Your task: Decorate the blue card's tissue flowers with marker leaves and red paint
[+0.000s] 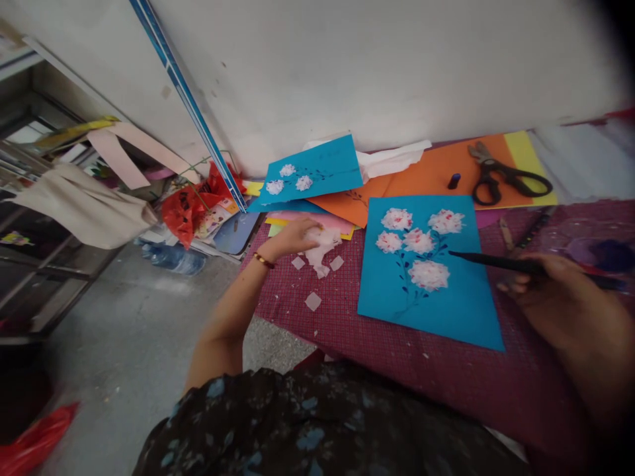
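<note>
Right hand (546, 281) grip clamped on black brush (496, 263) — left hand (295, 237) pinching tissue pieces (320, 248) | no readable writing

Tissue pile and brush, either side of my blue card

My left hand (297, 237) rests on a loose pile of white tissue pieces (320, 250) at centre frame, with small squares scattered just beside and below it on the maroon cloth. My right hand (550, 281), at the right edge, grips a thin dark brush (496, 262) lying near level, its tip over the right side of the blue card (436, 311) with five white-and-pink tissue flowers.
</note>
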`<state>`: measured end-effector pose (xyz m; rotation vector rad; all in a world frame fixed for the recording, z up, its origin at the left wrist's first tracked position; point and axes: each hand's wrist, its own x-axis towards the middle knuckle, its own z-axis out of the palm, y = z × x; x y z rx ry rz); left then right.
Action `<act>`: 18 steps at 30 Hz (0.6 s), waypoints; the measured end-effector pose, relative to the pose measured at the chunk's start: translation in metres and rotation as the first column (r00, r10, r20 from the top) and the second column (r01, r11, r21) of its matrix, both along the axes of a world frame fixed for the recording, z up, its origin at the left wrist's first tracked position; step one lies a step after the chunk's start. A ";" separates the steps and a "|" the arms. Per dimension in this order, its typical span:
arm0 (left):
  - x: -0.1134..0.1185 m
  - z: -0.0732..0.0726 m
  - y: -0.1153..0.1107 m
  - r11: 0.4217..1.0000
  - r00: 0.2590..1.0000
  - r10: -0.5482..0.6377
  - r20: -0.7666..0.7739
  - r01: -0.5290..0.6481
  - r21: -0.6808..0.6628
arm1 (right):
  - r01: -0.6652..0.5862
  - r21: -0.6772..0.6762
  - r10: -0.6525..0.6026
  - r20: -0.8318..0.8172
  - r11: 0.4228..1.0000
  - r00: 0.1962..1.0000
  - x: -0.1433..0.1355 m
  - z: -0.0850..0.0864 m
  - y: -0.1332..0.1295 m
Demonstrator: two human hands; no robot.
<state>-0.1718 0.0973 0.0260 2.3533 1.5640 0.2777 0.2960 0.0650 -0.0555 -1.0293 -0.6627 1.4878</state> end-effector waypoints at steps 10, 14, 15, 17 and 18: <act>0.084 0.008 -0.097 0.983 0.901 0.154 0.406 -0.098 -0.157 | -0.008 -0.017 0.008 -0.024 1.000 1.000 -0.007 0.006 -0.002; 0.101 -0.035 -0.093 0.934 0.819 0.284 0.499 -0.117 -0.338 | -0.016 -0.013 0.016 -0.010 1.000 1.000 -0.008 0.007 -0.002; 0.097 -0.042 -0.085 0.922 0.784 0.334 0.523 -0.155 -0.356 | -0.009 -0.007 0.009 -0.011 1.000 1.000 -0.008 0.007 -0.002; 0.085 -0.051 -0.068 0.906 0.725 0.402 0.559 -0.224 -0.360 | 0.004 0.003 -0.004 -0.016 1.000 1.000 -0.008 0.007 -0.002; 0.078 -0.053 -0.059 0.906 0.714 0.412 0.566 -0.253 -0.339 | 0.004 0.006 -0.004 -0.016 1.000 1.000 -0.008 0.006 -0.002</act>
